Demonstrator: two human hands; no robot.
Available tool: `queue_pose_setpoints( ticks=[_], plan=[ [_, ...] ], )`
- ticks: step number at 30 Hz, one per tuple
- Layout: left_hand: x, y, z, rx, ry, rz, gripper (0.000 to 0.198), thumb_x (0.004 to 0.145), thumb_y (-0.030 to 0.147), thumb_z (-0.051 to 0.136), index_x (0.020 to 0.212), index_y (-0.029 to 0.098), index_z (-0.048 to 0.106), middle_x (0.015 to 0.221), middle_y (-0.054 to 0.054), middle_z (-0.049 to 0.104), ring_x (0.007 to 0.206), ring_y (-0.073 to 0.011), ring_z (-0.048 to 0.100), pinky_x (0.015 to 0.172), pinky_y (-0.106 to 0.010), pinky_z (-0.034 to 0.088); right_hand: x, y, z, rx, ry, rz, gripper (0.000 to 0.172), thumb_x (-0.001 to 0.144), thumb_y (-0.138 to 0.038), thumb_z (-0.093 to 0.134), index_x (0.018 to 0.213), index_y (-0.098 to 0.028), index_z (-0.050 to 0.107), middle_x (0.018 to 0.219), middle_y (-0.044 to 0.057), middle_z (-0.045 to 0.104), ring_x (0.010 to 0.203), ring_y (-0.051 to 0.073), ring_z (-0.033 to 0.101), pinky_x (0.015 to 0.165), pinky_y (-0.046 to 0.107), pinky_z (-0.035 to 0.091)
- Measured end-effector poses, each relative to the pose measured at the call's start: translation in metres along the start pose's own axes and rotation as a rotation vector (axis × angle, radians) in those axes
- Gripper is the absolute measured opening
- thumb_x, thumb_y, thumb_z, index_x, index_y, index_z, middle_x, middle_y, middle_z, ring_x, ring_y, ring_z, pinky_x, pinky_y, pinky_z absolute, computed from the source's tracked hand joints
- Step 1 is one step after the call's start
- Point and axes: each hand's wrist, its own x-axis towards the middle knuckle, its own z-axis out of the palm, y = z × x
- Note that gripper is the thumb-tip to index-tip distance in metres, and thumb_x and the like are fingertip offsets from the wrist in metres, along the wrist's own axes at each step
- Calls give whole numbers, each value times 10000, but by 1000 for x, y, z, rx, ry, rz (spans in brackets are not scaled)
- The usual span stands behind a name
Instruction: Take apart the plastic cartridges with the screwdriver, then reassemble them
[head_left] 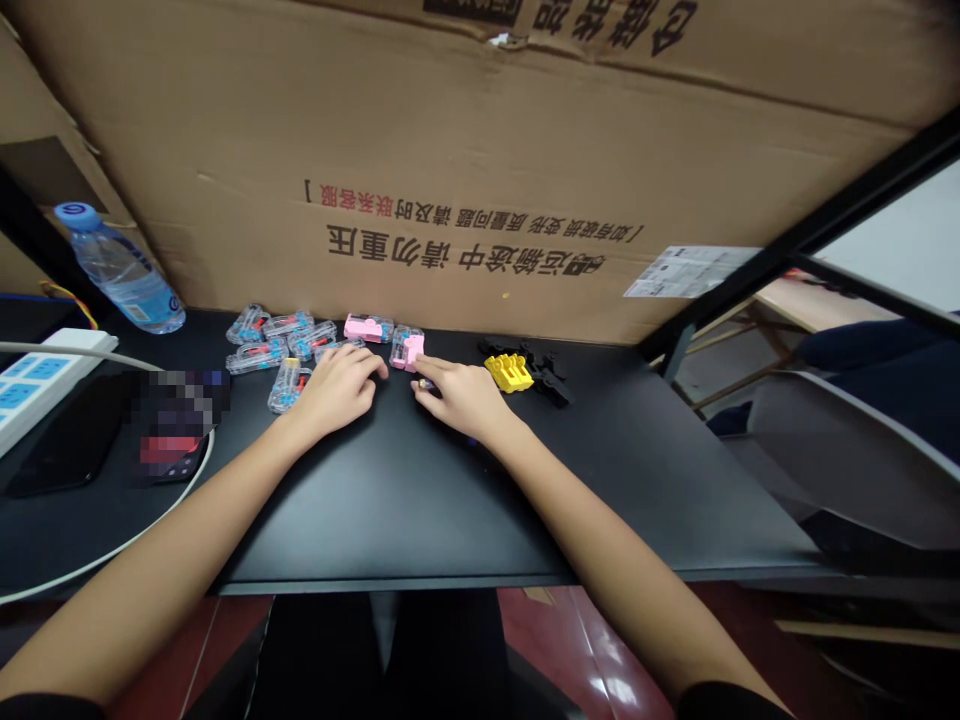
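My left hand [339, 385] lies palm down on the black table [420, 500], its fingers curled beside several clear plastic parts with blue and red insides [279, 350]. My right hand [459, 393] rests just to the right, fingers bent, fingertips pinched on a small dark piece I cannot make out. A pink and clear part [407, 349] lies right in front of its fingertips. Another pink part [367, 327] lies farther back. A yellow plastic piece [509, 371] sits to the right of my right hand among black pieces [551, 378].
A big cardboard box [465, 160] stands along the table's back edge. A water bottle [120, 268] leans at the far left, above a white power strip [41, 375] and a dark phone [71, 440]. A white cable [135, 535] curves across the left side.
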Motion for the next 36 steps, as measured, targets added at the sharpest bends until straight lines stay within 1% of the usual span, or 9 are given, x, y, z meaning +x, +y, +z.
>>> queue_pose_setpoints(
  ticks=[4,7,9,11,16,20,23,28,36],
  plan=[
    [0,2,-4,-46,19,19,400,940,160,513,1299,218,680,1347,-111,731,1303,-334,618,1150,-540,454,-13,-5,-5,110,12,-88,361,1052,-290,583,1355,-275,779,1391,56,788,1149,288,804,850,351,608],
    [-3,5,-6,-81,4,111,514,955,318,639,1461,234,606,1558,-128,612,1481,-358,500,1253,-560,382,-22,-4,-9,200,1,-171,298,1051,-275,583,1222,-273,827,1213,67,850,1058,255,815,861,322,590],
    [-5,7,-6,-79,-40,152,588,948,447,707,1491,251,596,1581,-129,597,1540,-383,434,1284,-581,342,-25,-2,-12,278,1,-200,275,1055,-274,573,1120,-264,840,1086,64,861,976,231,809,866,314,583],
    [-6,9,-6,-68,-83,159,609,937,525,731,1475,264,618,1526,-122,644,1522,-394,453,1274,-591,343,-27,0,-15,360,15,-224,275,1057,-271,560,1065,-252,834,1048,62,849,945,214,794,868,310,581],
    [-6,13,-5,-53,-128,164,613,938,484,706,1488,234,604,1484,-125,684,1415,-369,575,1244,-571,357,-29,3,-16,400,22,-247,226,1050,-328,628,1170,-241,798,1301,82,776,1023,215,783,888,319,603],
    [-5,16,-3,-57,-115,166,703,901,397,696,1557,205,531,1545,-152,650,1376,-362,624,1265,-552,328,-30,2,-12,307,-15,-205,361,1018,-335,686,1367,-249,726,1466,105,697,1073,249,782,882,356,630],
    [-6,18,0,-48,-103,165,706,874,369,691,1545,212,539,1530,-153,659,1361,-376,627,1249,-554,343,-31,-1,-10,261,-21,-180,425,1027,-334,670,1445,-257,690,1489,110,688,1041,251,787,843,357,639],
    [-7,23,4,-35,-74,163,689,837,357,694,1496,201,564,1506,-157,671,1346,-391,624,1240,-564,357,-33,-5,-6,202,-19,-184,474,1023,-365,681,1485,-261,674,1530,112,675,1111,286,783,850,374,646],
    [-8,28,7,-50,-58,165,565,912,358,640,1449,191,580,1486,-162,689,1355,-366,645,1285,-573,315,-32,-10,1,98,-24,-198,551,1010,-298,671,1551,-203,634,1588,147,641,1145,325,794,860,406,658]
  ],
)
